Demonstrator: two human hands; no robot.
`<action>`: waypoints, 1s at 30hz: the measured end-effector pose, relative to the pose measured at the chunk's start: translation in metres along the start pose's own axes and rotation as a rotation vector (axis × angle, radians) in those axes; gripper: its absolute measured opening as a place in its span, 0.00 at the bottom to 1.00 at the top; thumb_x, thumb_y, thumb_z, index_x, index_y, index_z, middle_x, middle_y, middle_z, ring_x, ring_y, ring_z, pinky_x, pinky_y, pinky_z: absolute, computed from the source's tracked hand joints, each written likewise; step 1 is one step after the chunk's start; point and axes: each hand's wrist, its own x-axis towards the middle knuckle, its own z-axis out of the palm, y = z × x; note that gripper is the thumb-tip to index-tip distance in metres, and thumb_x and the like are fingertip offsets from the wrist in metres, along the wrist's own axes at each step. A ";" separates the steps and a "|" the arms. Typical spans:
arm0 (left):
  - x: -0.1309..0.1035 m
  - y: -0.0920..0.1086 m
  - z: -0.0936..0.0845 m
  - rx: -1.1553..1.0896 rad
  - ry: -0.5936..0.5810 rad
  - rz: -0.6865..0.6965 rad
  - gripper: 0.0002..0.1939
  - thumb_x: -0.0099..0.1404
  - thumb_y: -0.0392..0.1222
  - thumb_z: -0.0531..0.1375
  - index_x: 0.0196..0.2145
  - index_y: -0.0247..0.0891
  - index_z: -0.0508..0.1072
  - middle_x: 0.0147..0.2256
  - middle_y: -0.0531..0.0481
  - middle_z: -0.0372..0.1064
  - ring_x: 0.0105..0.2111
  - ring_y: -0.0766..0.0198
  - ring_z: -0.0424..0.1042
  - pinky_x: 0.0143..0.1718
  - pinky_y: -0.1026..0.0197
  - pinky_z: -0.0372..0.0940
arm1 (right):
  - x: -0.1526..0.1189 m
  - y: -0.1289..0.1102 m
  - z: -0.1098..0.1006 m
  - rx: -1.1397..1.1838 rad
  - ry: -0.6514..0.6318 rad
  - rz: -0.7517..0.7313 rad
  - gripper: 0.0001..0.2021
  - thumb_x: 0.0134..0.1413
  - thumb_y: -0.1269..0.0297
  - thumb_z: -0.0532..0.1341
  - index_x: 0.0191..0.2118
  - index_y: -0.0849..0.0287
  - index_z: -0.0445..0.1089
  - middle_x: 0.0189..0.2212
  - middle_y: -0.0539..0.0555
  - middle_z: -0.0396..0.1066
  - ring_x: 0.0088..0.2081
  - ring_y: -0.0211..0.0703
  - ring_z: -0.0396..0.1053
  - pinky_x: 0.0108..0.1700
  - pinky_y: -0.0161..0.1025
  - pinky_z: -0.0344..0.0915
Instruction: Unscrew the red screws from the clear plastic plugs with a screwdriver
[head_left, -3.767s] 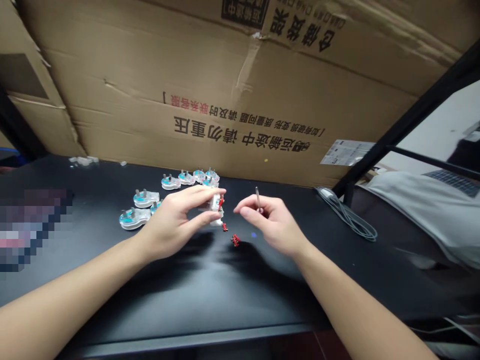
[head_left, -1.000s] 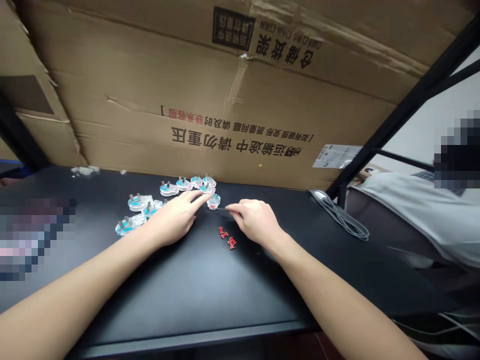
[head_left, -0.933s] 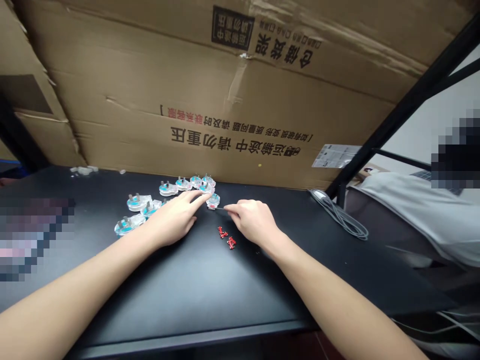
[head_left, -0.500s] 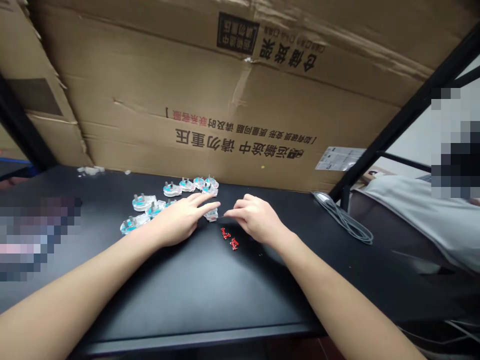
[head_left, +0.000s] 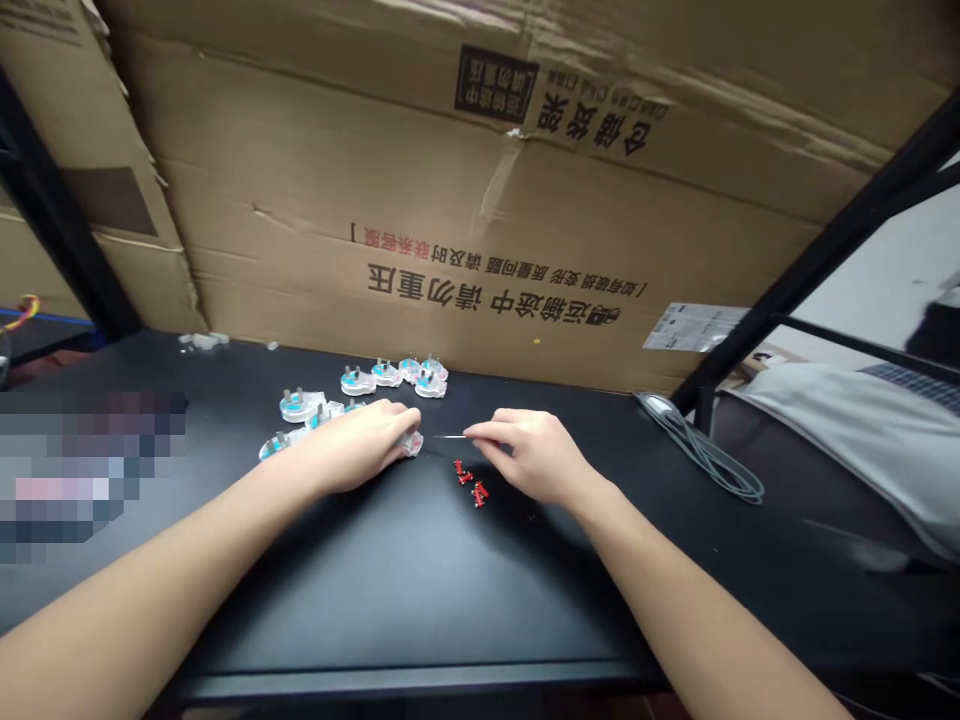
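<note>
My left hand [head_left: 371,440] is closed around a clear plastic plug piece [head_left: 411,443], whose right end shows past the fingers. My right hand [head_left: 529,450] pinches a thin metal tool [head_left: 450,437], its tip pointing left toward the plug piece with a small gap between them. Small red parts [head_left: 480,493] lie on the black table [head_left: 420,590] below the tool. Several clear plug pieces with blue insides and metal prongs [head_left: 300,404] stand left of and behind my left hand; some are partly hidden by it.
A large cardboard sheet [head_left: 315,170] stands along the table's back. A coiled grey cable [head_left: 701,450] lies at the right near a black metal post. White scraps [head_left: 204,341] are at the back left. Grey cloth [head_left: 840,420] is beyond the right edge.
The fingers of my left hand have closed over the plug piece, which has shifted slightly left. The tool in my right hand is now apart from it. The whole view has shifted a little.
</note>
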 end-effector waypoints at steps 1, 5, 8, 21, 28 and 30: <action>-0.001 0.000 0.000 -0.010 0.001 -0.005 0.11 0.68 0.38 0.56 0.47 0.37 0.71 0.43 0.41 0.71 0.44 0.51 0.73 0.43 0.54 0.68 | 0.000 0.000 0.000 0.007 0.020 0.012 0.12 0.64 0.64 0.57 0.45 0.51 0.79 0.33 0.50 0.76 0.32 0.36 0.71 0.37 0.33 0.60; 0.001 0.000 0.001 -0.062 0.048 -0.013 0.13 0.69 0.38 0.55 0.49 0.36 0.72 0.46 0.40 0.70 0.47 0.50 0.71 0.48 0.52 0.67 | -0.001 -0.002 -0.003 0.021 0.098 0.077 0.11 0.63 0.63 0.58 0.41 0.53 0.79 0.30 0.50 0.76 0.30 0.37 0.70 0.37 0.34 0.61; 0.003 0.002 -0.002 -0.120 0.114 -0.031 0.13 0.70 0.42 0.55 0.49 0.37 0.73 0.48 0.41 0.70 0.50 0.52 0.71 0.52 0.52 0.66 | -0.002 -0.003 -0.006 0.099 0.195 0.111 0.11 0.63 0.62 0.58 0.38 0.55 0.79 0.29 0.51 0.75 0.29 0.37 0.70 0.36 0.34 0.62; 0.003 0.027 -0.023 -0.962 0.375 -0.234 0.24 0.61 0.52 0.66 0.51 0.36 0.76 0.50 0.44 0.77 0.48 0.50 0.76 0.53 0.52 0.70 | -0.007 -0.013 -0.021 0.330 0.453 0.131 0.11 0.58 0.62 0.61 0.26 0.57 0.75 0.23 0.50 0.74 0.24 0.37 0.67 0.30 0.35 0.62; -0.002 0.041 -0.022 -1.139 0.311 -0.187 0.21 0.61 0.51 0.66 0.49 0.38 0.79 0.48 0.46 0.78 0.50 0.49 0.75 0.52 0.54 0.70 | -0.011 -0.023 -0.022 0.377 0.529 0.019 0.09 0.57 0.66 0.63 0.26 0.59 0.73 0.20 0.48 0.70 0.21 0.34 0.62 0.26 0.34 0.59; -0.002 0.042 -0.022 -1.157 0.300 -0.198 0.21 0.62 0.52 0.65 0.49 0.38 0.79 0.49 0.46 0.78 0.51 0.49 0.75 0.53 0.54 0.70 | -0.011 -0.023 -0.022 0.384 0.552 0.004 0.09 0.56 0.67 0.64 0.25 0.59 0.72 0.20 0.48 0.69 0.21 0.33 0.62 0.25 0.34 0.59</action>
